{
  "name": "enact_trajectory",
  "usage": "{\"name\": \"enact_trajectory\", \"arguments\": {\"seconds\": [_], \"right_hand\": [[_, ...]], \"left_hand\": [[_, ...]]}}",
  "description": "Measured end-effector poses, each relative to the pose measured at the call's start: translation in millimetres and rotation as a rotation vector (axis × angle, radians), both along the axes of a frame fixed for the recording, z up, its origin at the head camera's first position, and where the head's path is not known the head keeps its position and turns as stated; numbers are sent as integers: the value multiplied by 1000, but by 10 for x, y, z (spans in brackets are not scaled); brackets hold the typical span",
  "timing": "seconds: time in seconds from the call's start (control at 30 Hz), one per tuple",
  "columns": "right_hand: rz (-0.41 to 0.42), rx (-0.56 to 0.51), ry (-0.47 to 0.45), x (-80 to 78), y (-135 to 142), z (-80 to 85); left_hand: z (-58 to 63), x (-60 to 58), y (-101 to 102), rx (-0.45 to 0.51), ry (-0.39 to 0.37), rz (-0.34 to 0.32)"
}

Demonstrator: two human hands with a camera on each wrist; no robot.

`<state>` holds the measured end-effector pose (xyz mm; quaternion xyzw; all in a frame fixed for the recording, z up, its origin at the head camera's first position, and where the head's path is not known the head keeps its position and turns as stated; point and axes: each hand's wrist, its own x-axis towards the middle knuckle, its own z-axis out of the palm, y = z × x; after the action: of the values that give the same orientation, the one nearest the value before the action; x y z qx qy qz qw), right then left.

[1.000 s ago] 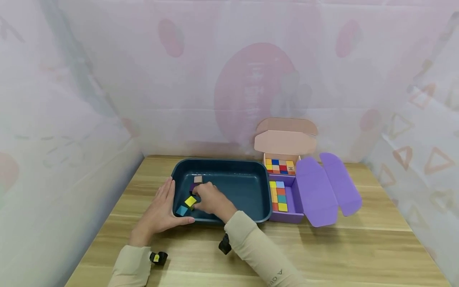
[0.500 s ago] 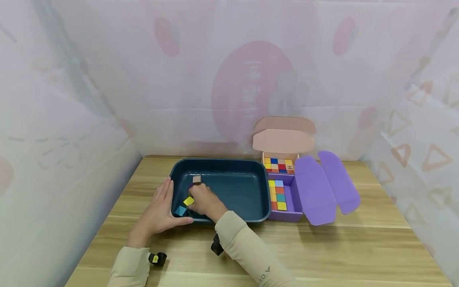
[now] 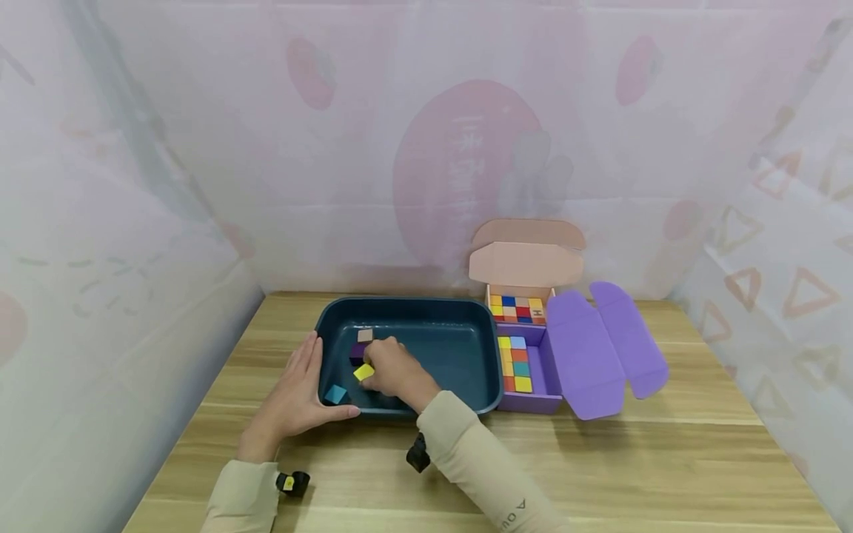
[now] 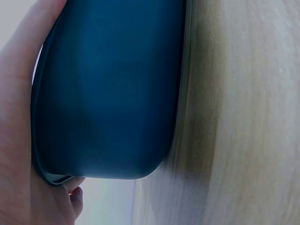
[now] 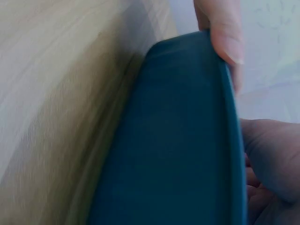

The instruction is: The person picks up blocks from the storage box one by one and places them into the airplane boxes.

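Observation:
A dark teal tray [image 3: 440, 355] stands on the table. My left hand [image 3: 296, 392] rests on its near left corner in the head view, fingers straight along the left side and thumb on the front rim. Over the tray's left half, my right hand [image 3: 396, 374] pinches a yellow cube [image 3: 363, 371]; its fingertips are partly hidden. Just beyond lie a dark purple cube [image 3: 358, 354] and a beige cube [image 3: 365, 335]. A teal cube [image 3: 336, 394] sits in the corner by my left hand. Both wrist views show mainly the tray's outer wall [image 4: 112, 93].
Right of the tray, an open purple box [image 3: 531, 402] holds two columns of coloured cubes at its left. Its lid [image 3: 593, 355] spreads to the right. Behind it, an open peach box [image 3: 526, 264] contains several coloured cubes. Patterned cloth walls [image 3: 333, 185] surround the wooden table [image 3: 666, 459].
My right hand dips toward the yellow cube, then shifts right with it, away from the teal cube. The purple cube shows more now. My left hand stays at the corner.

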<state>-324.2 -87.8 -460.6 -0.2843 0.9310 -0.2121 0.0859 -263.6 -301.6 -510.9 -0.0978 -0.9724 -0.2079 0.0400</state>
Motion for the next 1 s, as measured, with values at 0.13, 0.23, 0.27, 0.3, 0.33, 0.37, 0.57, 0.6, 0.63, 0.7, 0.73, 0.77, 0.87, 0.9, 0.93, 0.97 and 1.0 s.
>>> {"name": "enact_trajectory", "arguments": {"seconds": [0.13, 0.23, 0.27, 0.3, 0.33, 0.37, 0.57, 0.6, 0.63, 0.7, 0.73, 0.77, 0.87, 0.9, 0.93, 0.97, 1.0], "right_hand": [[-26, -28, -17, -2, 189, 71], [-46, -57, -21, -9, 343, 110], [-51, -68, -20, -12, 395, 120], [-56, -77, -19, -19, 449, 125], [-65, -85, -21, -21, 503, 135], [-70, -95, -24, -23, 559, 146], [-111, -145, -33, -17, 895, 242], [-112, -149, -27, -17, 947, 260], [-116, -151, -22, -18, 998, 278], [-123, -157, -5, -19, 1106, 310], [-127, -165, 2, -17, 1163, 331], [-131, -171, 9, -18, 1221, 351], [-149, -194, 29, -14, 1407, 416], [-156, -199, 35, -12, 1474, 438], [-167, -202, 39, -10, 1542, 460], [-178, -205, 41, -7, 1611, 478], [-184, -207, 46, -6, 1682, 494]], "left_hand": [[-6, -7, 2, 2, -2, 6], [-3, -19, 5, 2, -2, 8], [-2, -24, 7, 3, -2, 9], [-2, -28, 9, 3, -2, 10], [0, -32, 11, 1, -1, 11], [-1, -36, 13, 2, -1, 11], [-9, -52, 13, 4, 1, 10], [-13, -53, 9, 4, 1, 10], [-17, -55, 4, 3, 4, 10], [-29, -61, -2, 1, 6, 9], [-31, -64, -2, 5, 9, 6], [-32, -68, 1, 8, 12, 3], [-34, -83, 14, 15, 17, -3], [-33, -89, 22, 13, 15, -6], [-34, -95, 29, 12, 11, -7], [-33, -101, 38, 8, 9, -8], [-31, -104, 47, 7, 5, -8]]}}
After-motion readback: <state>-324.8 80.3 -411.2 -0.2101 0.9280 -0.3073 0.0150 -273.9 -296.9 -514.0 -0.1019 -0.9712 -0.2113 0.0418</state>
